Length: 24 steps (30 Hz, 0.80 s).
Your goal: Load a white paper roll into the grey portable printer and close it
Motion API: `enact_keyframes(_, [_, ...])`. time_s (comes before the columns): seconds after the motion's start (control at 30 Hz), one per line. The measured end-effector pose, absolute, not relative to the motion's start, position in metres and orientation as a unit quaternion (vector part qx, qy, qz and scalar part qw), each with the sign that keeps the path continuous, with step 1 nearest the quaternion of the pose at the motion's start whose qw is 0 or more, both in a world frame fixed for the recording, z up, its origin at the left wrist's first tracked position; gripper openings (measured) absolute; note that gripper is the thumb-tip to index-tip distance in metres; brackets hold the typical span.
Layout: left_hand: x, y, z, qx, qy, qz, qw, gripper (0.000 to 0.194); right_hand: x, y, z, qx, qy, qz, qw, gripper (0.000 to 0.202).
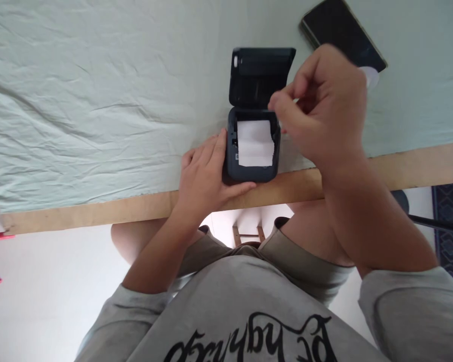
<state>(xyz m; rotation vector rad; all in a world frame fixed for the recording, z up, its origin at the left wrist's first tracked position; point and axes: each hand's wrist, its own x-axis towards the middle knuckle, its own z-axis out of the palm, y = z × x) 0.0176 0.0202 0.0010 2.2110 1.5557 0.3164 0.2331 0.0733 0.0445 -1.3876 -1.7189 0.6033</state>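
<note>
My left hand, open, touches the compact printer containing white paper; my right hand pinches near the raised lid, contents indiscernible.

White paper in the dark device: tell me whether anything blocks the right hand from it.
Nothing visible stands between the right hand and the white paper. The lid of the dark device is open, tipped away, and the left hand rests beside the device, off the paper.
</note>
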Motion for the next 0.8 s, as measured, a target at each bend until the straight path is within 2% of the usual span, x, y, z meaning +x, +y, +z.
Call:
enact_keyframes(0.13, [0.018, 0.020, 0.000, 0.796, 0.557, 0.118, 0.207, 0.115, 0.233, 0.076, 0.043, -0.584, -0.753, 0.201, 0.229, 0.016])
enact_keyframes(0.2, [0.018, 0.020, -0.001, 0.796, 0.557, 0.116, 0.208, 0.115, 0.230, 0.080, 0.044, -0.604, -0.751, 0.205, 0.169, 0.009])
enact_keyframes(0.37, [0.017, 0.020, -0.001, 0.798, 0.557, 0.107, 0.202, 0.115, 0.227, 0.092, 0.047, -0.586, -0.771, 0.238, 0.080, 0.028])
enact_keyframes(0.5, [0.017, 0.020, -0.001, 0.800, 0.555, 0.105, 0.202, 0.117, 0.230, 0.095, 0.051, -0.560, -0.801, 0.208, 0.039, 0.031])
enact_keyframes(0.6, [0.017, 0.020, 0.000, 0.800, 0.553, 0.110, 0.205, 0.116, 0.235, 0.090, 0.058, -0.537, -0.800, 0.236, 0.126, 0.023])
enact_keyframes(0.7, [0.017, 0.020, 0.000, 0.800, 0.552, 0.118, 0.202, 0.114, 0.246, 0.083, 0.066, -0.524, -0.730, 0.325, 0.296, 0.021])
enact_keyframes(0.77, [0.017, 0.020, 0.000, 0.802, 0.551, 0.119, 0.199, 0.113, 0.256, 0.082, 0.068, -0.535, -0.615, 0.398, 0.421, 0.025])
enact_keyframes(0.8, [0.018, 0.020, 0.000, 0.802, 0.550, 0.119, 0.198, 0.114, 0.262, 0.083, 0.068, -0.539, -0.543, 0.429, 0.480, 0.020])
